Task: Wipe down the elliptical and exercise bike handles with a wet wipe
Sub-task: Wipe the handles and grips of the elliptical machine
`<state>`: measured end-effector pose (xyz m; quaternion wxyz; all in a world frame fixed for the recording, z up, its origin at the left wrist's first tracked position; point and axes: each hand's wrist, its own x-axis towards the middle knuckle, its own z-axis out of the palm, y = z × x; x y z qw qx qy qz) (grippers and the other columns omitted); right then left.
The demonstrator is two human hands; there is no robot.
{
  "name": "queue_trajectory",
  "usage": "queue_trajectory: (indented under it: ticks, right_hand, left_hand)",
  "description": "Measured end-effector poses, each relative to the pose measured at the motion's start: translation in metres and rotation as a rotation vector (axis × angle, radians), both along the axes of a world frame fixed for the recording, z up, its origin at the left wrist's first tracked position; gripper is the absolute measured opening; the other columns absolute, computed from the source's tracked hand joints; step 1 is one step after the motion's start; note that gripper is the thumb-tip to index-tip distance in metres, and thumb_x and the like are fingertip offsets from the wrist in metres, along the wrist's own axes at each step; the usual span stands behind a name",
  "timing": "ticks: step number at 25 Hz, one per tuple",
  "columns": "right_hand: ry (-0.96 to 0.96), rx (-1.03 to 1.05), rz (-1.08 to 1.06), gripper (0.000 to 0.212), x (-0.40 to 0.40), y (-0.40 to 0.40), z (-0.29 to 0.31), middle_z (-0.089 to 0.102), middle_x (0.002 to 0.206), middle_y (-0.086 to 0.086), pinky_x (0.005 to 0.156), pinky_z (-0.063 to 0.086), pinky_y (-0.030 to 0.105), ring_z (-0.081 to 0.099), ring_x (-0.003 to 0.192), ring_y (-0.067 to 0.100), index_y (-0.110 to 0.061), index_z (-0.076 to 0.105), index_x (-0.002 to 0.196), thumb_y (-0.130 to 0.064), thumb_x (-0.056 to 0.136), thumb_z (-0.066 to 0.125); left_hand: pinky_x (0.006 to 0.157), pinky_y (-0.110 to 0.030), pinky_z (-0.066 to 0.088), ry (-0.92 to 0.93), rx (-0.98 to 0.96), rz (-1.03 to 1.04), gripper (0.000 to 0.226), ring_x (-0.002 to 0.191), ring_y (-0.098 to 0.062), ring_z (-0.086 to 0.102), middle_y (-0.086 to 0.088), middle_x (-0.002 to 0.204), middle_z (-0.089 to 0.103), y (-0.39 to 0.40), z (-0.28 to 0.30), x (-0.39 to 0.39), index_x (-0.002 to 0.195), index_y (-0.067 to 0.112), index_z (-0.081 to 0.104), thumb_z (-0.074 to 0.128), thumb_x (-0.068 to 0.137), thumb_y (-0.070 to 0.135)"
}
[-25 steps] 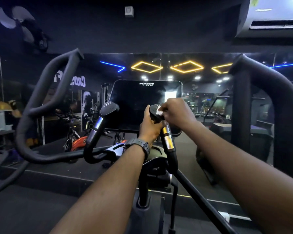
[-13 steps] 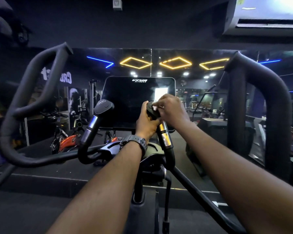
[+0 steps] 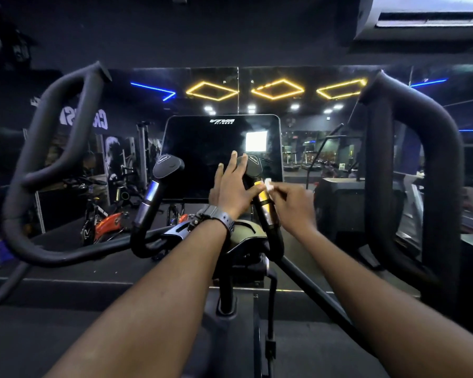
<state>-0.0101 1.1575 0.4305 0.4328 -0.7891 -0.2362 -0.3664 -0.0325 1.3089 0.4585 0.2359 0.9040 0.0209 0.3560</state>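
Note:
I face an elliptical with a dark console screen [image 3: 216, 156]. Two short inner handles rise in front of it: the left inner handle [image 3: 153, 192] and the right inner handle [image 3: 264, 203], each black with a metal band. My left hand [image 3: 234, 186] lies against the left side of the right handle, fingers straight and pointing up beside its cap. My right hand [image 3: 290, 201] is just right of that handle and pinches a small white wet wipe [image 3: 268, 184] against the metal band. A watch sits on my left wrist.
Two big padded moving arms curve up on either side, the left arm [image 3: 47, 165] and the right arm [image 3: 432, 165]. The machine's centre post [image 3: 227, 293] stands below my forearms. A mirror wall ahead reflects bikes and ceiling lights. An air conditioner [image 3: 421, 15] hangs at the top right.
My left hand has let go of the right inner handle and its fingers have straightened. My right hand has moved the wipe down from the handle's cap to the metal band.

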Motion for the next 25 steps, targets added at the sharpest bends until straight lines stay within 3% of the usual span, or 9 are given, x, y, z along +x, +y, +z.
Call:
queue_trajectory:
  ticks: [2, 6, 11, 14, 16, 19, 21, 23, 25]
  right_hand:
    - [0.072, -0.027, 0.036, 0.02, -0.002, -0.007, -0.014, 0.076, 0.09, 0.002, 0.07, 0.05, 0.029, 0.066, 0.076, 0.015, -0.02, 0.076, 0.107, -0.015, 0.094, 0.061]
    - [0.064, 0.045, 0.143, 0.026, 0.021, 0.015, 0.035, 0.074, 0.111, -0.002, 0.087, 0.054, 0.034, 0.067, 0.096, 0.015, -0.023, 0.069, 0.12, -0.019, 0.097, 0.058]
    - [-0.033, -0.04, 0.119, 0.026, -0.005, -0.017, -0.041, 0.077, 0.094, 0.0, 0.057, 0.044, 0.013, 0.054, 0.06, -0.004, -0.02, 0.069, 0.119, -0.017, 0.093, 0.066]
    - [-0.176, -0.022, 0.1, 0.023, 0.003, -0.003, -0.02, 0.075, 0.099, -0.001, 0.073, 0.058, 0.026, 0.064, 0.079, 0.005, -0.017, 0.074, 0.11, -0.015, 0.087, 0.073]
    - [-0.208, -0.042, 0.087, 0.019, 0.006, 0.017, 0.005, 0.071, 0.098, 0.001, 0.079, 0.057, 0.031, 0.063, 0.086, 0.013, -0.015, 0.077, 0.103, -0.015, 0.084, 0.075]
    - [-0.298, -0.141, 0.025, 0.011, 0.008, 0.015, -0.023, 0.062, 0.09, 0.003, 0.065, 0.054, 0.034, 0.057, 0.08, 0.021, -0.014, 0.078, 0.093, -0.018, 0.084, 0.077]
    - [-0.398, -0.264, 0.02, 0.007, -0.003, 0.002, -0.066, 0.06, 0.086, 0.004, 0.056, 0.051, 0.034, 0.056, 0.075, 0.023, -0.012, 0.077, 0.086, -0.018, 0.083, 0.078]
    - [-0.424, -0.247, 0.022, 0.008, 0.004, 0.006, -0.054, 0.061, 0.085, 0.004, 0.056, 0.051, 0.036, 0.055, 0.075, 0.023, -0.012, 0.077, 0.086, -0.019, 0.085, 0.076]
    - [-0.424, -0.18, -0.014, 0.008, 0.014, 0.022, -0.009, 0.063, 0.085, 0.005, 0.061, 0.053, 0.04, 0.056, 0.077, 0.024, -0.01, 0.077, 0.09, -0.016, 0.086, 0.073]
  left_hand:
    - [0.111, -0.05, 0.033, -0.02, 0.107, 0.03, 0.077, 0.152, -0.024, 0.003, 0.018, 0.164, -0.001, 0.005, -0.002, 0.0, 0.156, 0.036, 0.013, 0.05, 0.093, 0.06]
    - [0.112, -0.054, 0.035, -0.044, 0.191, 0.037, 0.054, 0.151, -0.026, 0.012, 0.018, 0.164, 0.006, 0.015, -0.007, 0.006, 0.154, 0.039, 0.016, 0.024, 0.101, 0.043]
    - [0.098, -0.046, 0.047, -0.017, 0.28, 0.01, 0.065, 0.129, -0.031, 0.045, 0.013, 0.165, 0.006, 0.02, -0.001, 0.002, 0.155, 0.034, 0.014, 0.038, 0.099, 0.014]
    - [0.081, -0.036, 0.048, 0.058, 0.256, 0.019, 0.078, 0.112, -0.03, 0.055, 0.014, 0.165, -0.001, 0.011, 0.002, -0.003, 0.156, 0.036, 0.011, 0.044, 0.093, 0.006]
    - [0.073, -0.037, 0.048, 0.089, 0.287, 0.046, 0.084, 0.108, -0.028, 0.056, 0.018, 0.164, -0.004, 0.011, 0.004, -0.009, 0.155, 0.042, 0.007, 0.047, 0.091, 0.005]
    - [0.073, -0.039, 0.05, 0.122, 0.343, 0.095, 0.091, 0.12, -0.029, 0.049, 0.019, 0.163, -0.006, 0.013, 0.003, -0.017, 0.154, 0.045, 0.003, 0.05, 0.088, 0.005]
    - [0.087, -0.044, 0.052, 0.118, 0.388, 0.115, 0.094, 0.143, -0.031, 0.025, 0.019, 0.163, -0.009, 0.012, -0.002, -0.019, 0.156, 0.04, 0.001, 0.052, 0.085, 0.004]
    - [0.096, -0.046, 0.05, 0.056, 0.47, 0.174, 0.091, 0.149, -0.029, 0.009, 0.019, 0.163, -0.009, 0.008, -0.006, -0.021, 0.157, 0.032, 0.003, 0.053, 0.086, 0.008]
    - [0.1, -0.045, 0.046, 0.006, 0.535, 0.205, 0.086, 0.15, -0.028, 0.009, 0.014, 0.165, -0.003, 0.005, -0.013, -0.021, 0.158, 0.025, 0.006, 0.054, 0.087, 0.011]
